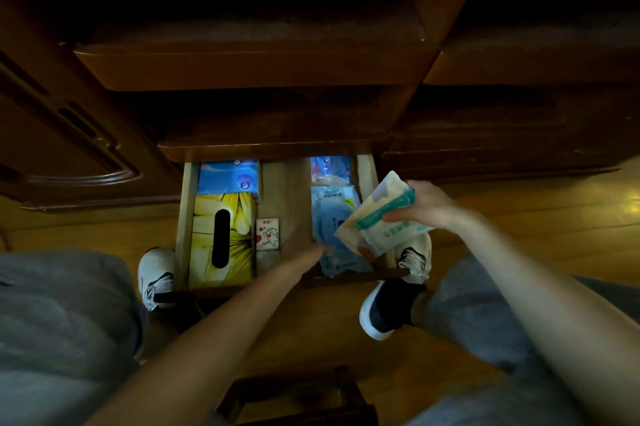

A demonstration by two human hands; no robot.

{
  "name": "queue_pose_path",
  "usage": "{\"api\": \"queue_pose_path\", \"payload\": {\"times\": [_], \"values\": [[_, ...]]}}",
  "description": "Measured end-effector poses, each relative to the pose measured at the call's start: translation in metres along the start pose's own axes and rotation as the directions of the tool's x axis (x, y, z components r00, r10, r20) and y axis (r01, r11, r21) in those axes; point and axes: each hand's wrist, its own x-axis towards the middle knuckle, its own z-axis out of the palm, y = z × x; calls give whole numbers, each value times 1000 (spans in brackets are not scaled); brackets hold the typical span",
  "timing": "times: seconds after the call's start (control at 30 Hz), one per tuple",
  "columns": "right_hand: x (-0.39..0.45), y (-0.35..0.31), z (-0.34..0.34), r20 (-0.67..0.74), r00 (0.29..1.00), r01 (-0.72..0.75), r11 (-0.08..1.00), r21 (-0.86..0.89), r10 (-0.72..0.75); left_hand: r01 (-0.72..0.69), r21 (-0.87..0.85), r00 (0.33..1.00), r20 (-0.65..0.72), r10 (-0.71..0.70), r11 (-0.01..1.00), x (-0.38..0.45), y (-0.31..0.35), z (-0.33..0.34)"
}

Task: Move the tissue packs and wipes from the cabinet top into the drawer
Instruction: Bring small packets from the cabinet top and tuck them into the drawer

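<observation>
Dim wooden cabinets surround the open drawer [185, 217] below us, with a yellow tissue box [221, 235] and a blue tissue pack [228, 176] along its left side. Our right hand [426, 205] grips a cream pack of wipes [381, 217] with a teal strip, fingers curled round it, above the drawer's right edge. Our left hand [304, 257] reaches to a blue wipes pack [332, 228] lying at the drawer's right; we cannot tell how its fingers lie.

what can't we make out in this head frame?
- Cabinet top: too dark in the head view to tell whether any packs remain.
- Left hand: fingertips blurred at the light blue wipes pack; grip unclear.
- Drawer back: the cabinet edge cuts off the blue packs there.
- Cream pack in the right hand: print too small to read.
</observation>
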Motion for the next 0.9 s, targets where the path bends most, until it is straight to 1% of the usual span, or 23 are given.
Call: {"api": "queue_pose_path", "payload": {"times": [0.03, 0.07, 0.1, 0.13, 0.2, 0.27, 0.33, 0.4, 0.43, 0.47, 0.5, 0.57, 0.63, 0.67, 0.73, 0.8, 0.83, 0.87, 0.9], "values": [[3, -2, 3, 13, 1000, 4, 1000, -5, -4, -34, 44, 999, -6, 35, 998, 5, -3, -6], [7, -4, 5, 33, 999, 17, 999, -27, -16, -45, 46, 999, -7, 45, 998, 10, -4, -10], [12, -8, 7, 63, 997, 37, 997, -69, -33, -26, 22, 999, -24, 26, 999, 14, -5, -14], [16, -13, 10, 102, 993, 69, 989, -132, -55, 3, -3, 999, -51, -3, 1000, 19, -5, -16], [28, -27, 20, 189, 977, 158, 938, -309, -102, 12, 26, 996, -86, -10, 1000, 28, -7, -16], [47, -43, 35, 247, 959, 255, 813, -523, -141, -17, 38, 994, -104, 21, 999, 34, -7, -16], [69, -59, 53, 278, 947, 316, 642, -699, -163, -18, -50, 998, -58, 15, 999, 39, -8, -15], [88, -64, 75, 245, 959, 282, 490, -825, -140, -6, -131, 1000, 17, 8, 991, 43, -7, -13], [94, -63, 85, 209, 971, 238, 442, -865, -114, 0, -142, 999, 35, 6, 990, 46, -5, -12], [98, -58, 94, 177, 980, 200, 424, -883, -93, 5, -149, 999, 37, 0, 989, 51, -3, -9], [102, -52, 102, 163, 984, 180, 433, -883, -76, 14, -164, 999, 34, -9, 986, 55, 0, -7], [109, -44, 111, 175, 984, 173, 486, -856, -43, 40, -222, 999, 40, -32, 974, 64, 6, 1], [114, -41, 111, 184, 983, 168, 512, -843, -19, 78, -293, 995, 87, -54, 953, 70, 11, 9], [116, -41, 110, 172, 985, 154, 515, -843, -14, 84, -298, 992, 112, -52, 951, 72, 11, 14], [117, -40, 110, 152, 988, 127, 502, -856, 10, 79, -205, 985, 164, -46, 976, 72, 10, 18], [114, -42, 112, 154, 986, 110, 446, -888, 62, 7, 29, 981, 191, -12, 1000, 75, 9, 20], [115, -45, 113, 149, 986, 106, 413, -905, 74, -45, 172, 979, 202, 9, 984, 76, 9, 20], [116, -50, 113, 133, 989, 96, 405, -909, 66, -75, 292, 978, 208, 13, 953, 76, 11, 21], [119, -56, 113, 100, 994, 71, 443, -894, 42, -81, 371, 976, 219, -2, 925, 76, 12, 21]]}}
